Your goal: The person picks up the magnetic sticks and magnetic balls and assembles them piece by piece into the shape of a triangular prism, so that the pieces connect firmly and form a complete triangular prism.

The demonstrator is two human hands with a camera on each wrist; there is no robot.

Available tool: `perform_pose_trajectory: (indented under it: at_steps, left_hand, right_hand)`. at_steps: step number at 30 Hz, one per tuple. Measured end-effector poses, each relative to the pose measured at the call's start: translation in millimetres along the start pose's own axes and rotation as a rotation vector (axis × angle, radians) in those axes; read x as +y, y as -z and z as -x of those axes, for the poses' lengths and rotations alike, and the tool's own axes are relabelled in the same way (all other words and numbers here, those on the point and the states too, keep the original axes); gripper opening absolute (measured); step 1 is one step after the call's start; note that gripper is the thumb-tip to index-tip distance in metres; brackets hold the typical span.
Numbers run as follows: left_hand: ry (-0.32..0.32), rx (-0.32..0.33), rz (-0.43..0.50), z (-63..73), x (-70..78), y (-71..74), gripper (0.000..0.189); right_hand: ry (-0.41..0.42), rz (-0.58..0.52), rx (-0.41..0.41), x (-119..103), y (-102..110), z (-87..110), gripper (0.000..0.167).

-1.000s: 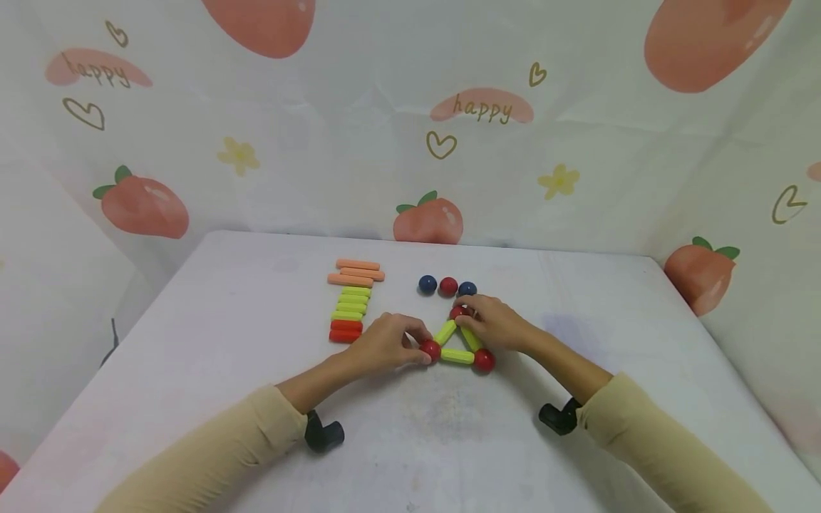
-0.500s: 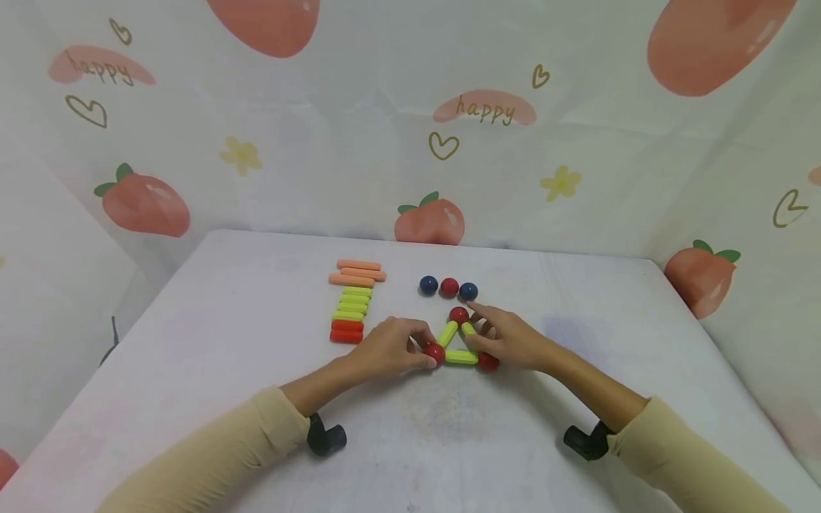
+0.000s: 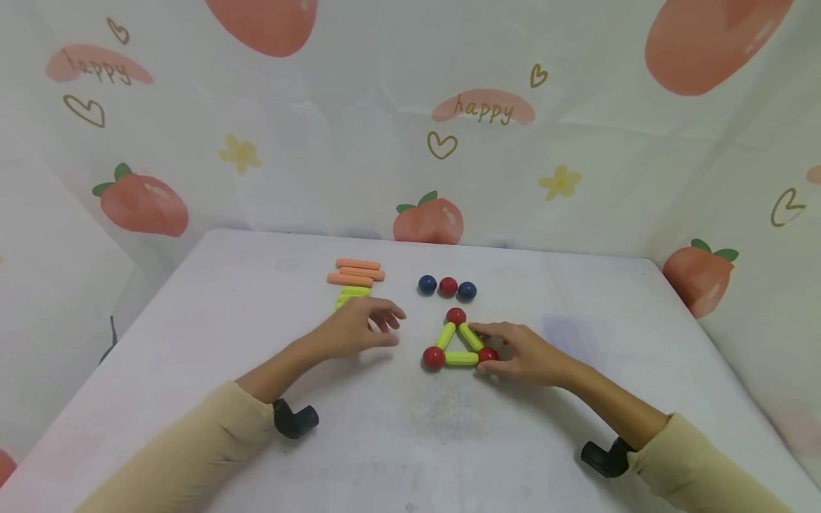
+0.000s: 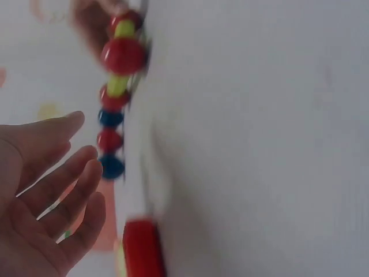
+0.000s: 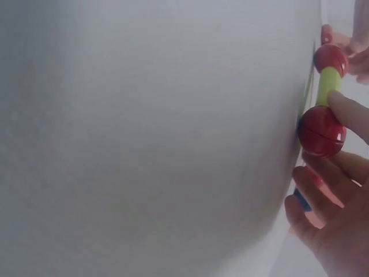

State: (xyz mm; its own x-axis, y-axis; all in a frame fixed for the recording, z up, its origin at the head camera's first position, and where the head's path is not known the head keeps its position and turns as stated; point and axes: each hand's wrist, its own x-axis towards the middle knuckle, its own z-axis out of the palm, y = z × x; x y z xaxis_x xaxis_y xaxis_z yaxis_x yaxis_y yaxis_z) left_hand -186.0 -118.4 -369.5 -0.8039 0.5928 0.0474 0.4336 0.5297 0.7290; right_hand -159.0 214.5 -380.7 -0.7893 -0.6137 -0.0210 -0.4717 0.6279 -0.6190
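While the right hand (image 3: 522, 354) pinches the red ball (image 5: 322, 131) at four o'clock on the triangle (image 3: 461, 358), the left hand (image 3: 355, 329) hangs empty, fingers spread, at nine. Triangle lies six o'clock of loose balls (image 3: 448, 286). Likely steadying; next probably wants gentle release.

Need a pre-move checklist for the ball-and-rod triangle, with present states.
1. Triangle outline complete: ok. Three red balls sit at the corners, a yellow-green rod along each side.
2. Left hand free: ok. It holds nothing and is apart from the triangle.
3. Right hand off the triangle: not ok. It holds the near-right red ball.
4. Spare balls accessible: ok. Two blue balls flank a red one behind the triangle.
5. Spare yellow-green rods all accounted for: cannot tell. The left hand covers part of the stack in the head view.
6. Joints firmly seated: cannot tell from these views.
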Motion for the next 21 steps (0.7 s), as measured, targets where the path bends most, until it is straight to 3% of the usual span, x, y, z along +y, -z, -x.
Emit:
perform_pose_trajectory:
  at_steps: [5,9,15,21]
  left_hand:
    - [0.091,0.031,-0.035,16.8,-22.6,29.3,0.032]
    - [0.116,0.023,-0.064,30.1,-37.3,40.7,0.032]
    - [0.119,0.006,-0.067,39.5,-46.9,46.0,0.036]
    - [0.128,-0.007,-0.039,43.2,-49.5,40.8,0.036]
  right_hand:
    - [-0.001,-0.009,0.009,2,0,1.2,0.069]
    - [-0.021,-0.003,0.009,2,0,2.7,0.071]
    - [-0.028,0.002,0.004,4,-1,4.3,0.073]
    - [-0.03,-0.006,0.003,4,-1,4.3,0.073]
